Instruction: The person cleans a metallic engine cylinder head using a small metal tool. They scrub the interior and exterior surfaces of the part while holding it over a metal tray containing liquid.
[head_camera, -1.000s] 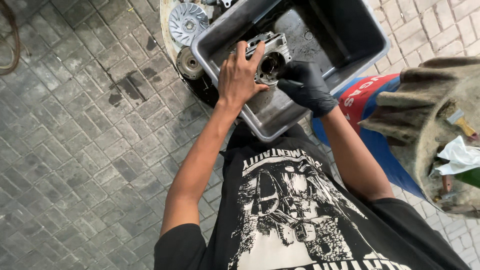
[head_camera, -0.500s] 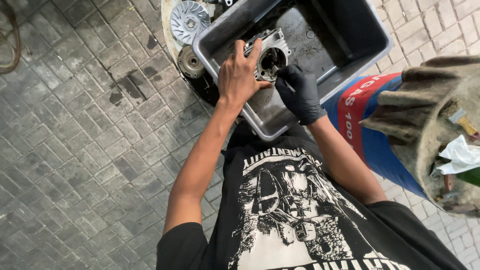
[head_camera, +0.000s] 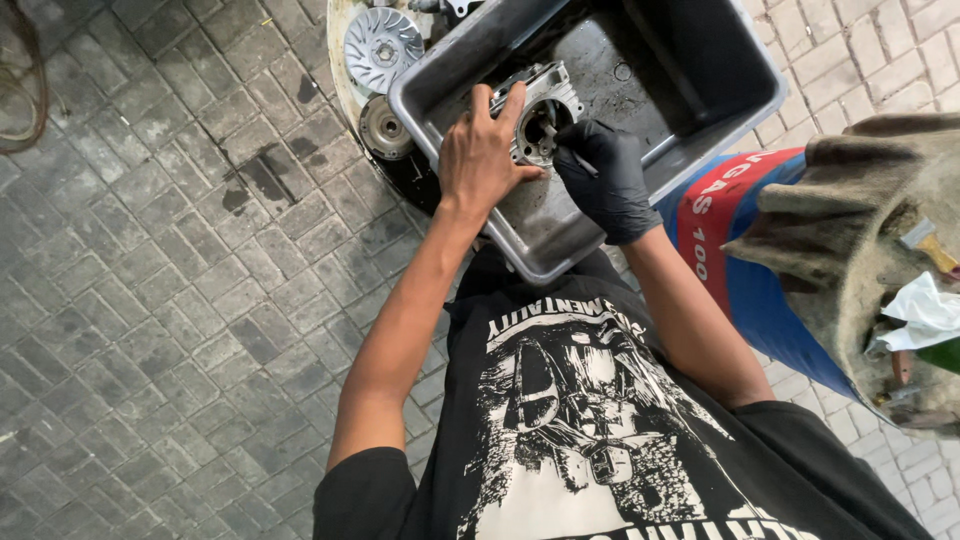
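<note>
1. Comparing with a second ago, the right hand (head_camera: 605, 180), in a black glove, has moved from the near edge of the metal engine cylinder (head_camera: 540, 110) to just over its round bore, so the thin tool (head_camera: 565, 152) now points into the opening; the work looks to have gone from steadying to picking at the inside
2. Bare and spread, the left hand (head_camera: 485, 160) has stayed on the cylinder's left side, fingers flat over the top and thumb below, pressing it down
3. Gloved fingers are pinched shut round the tool, wrist bent towards the bore
4. That cylinder rests inside the grey metal tray (head_camera: 720, 110), near its left wall, on the brick paving (head_camera: 150, 300)
</note>
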